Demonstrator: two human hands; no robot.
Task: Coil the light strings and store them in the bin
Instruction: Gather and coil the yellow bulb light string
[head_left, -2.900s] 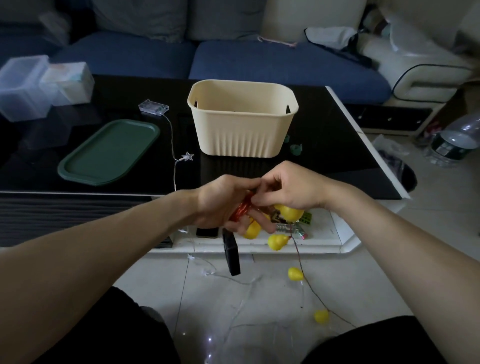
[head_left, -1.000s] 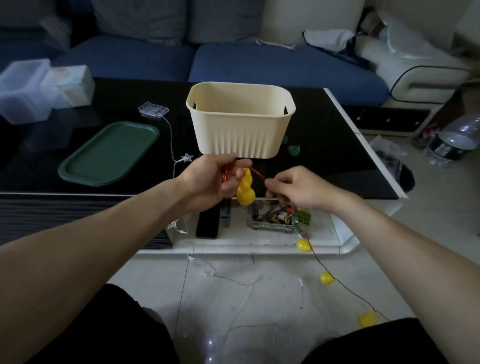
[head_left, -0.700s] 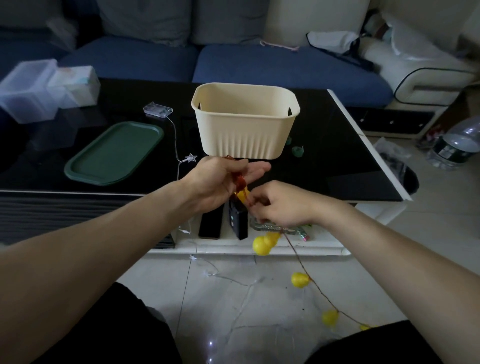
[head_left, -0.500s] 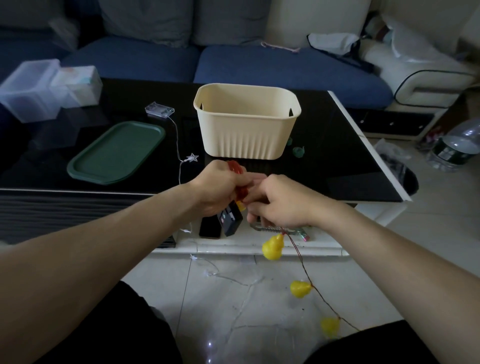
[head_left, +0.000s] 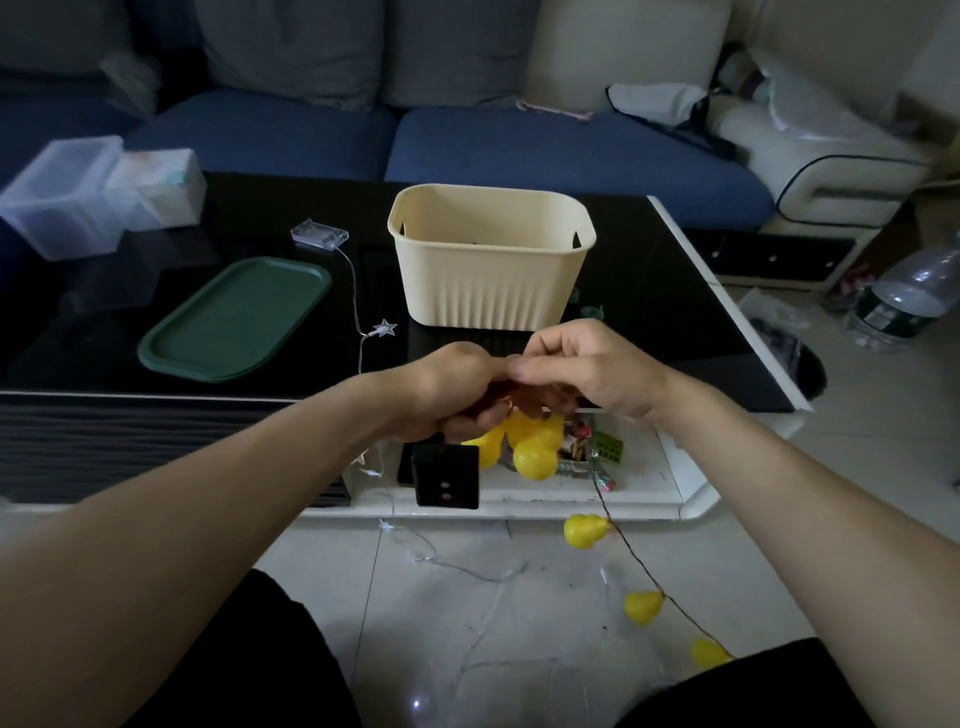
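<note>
- Your left hand (head_left: 447, 387) has its fingers curled round the gathered loops of the yellow-bulb string (head_left: 535, 452), with the black battery box (head_left: 445, 475) dangling just below the fist
- Your right hand (head_left: 587, 366) meets it from 3 o'clock, fingertips pinching the wire where it joins the bundle
- The uncoiled tail runs off toward 5 o'clock over the floor, with loose bulbs (head_left: 584, 530) strung along it
- The bin (head_left: 491, 260) sits at 12 o'clock from your hands on the black table (head_left: 649, 291), and looks to hold no string yet
- The second string, with the star light (head_left: 384, 328) and clear battery case (head_left: 319, 236), lies at 11 o'clock and trails off the table edge, not yet coiled
- Risk, as I judge it: the tail may snag on your knee or the lower shelf as you draw it in, tugging loops out of your left fist
- Risk: the swinging battery box could drag the coil loose or knock into the shelf clutter
- Risk: the two wires lie close on the floor and could tangle
- No writing is readable; the bottle (head_left: 904, 301) at 3 o'clock has a label too blurred to read
</note>
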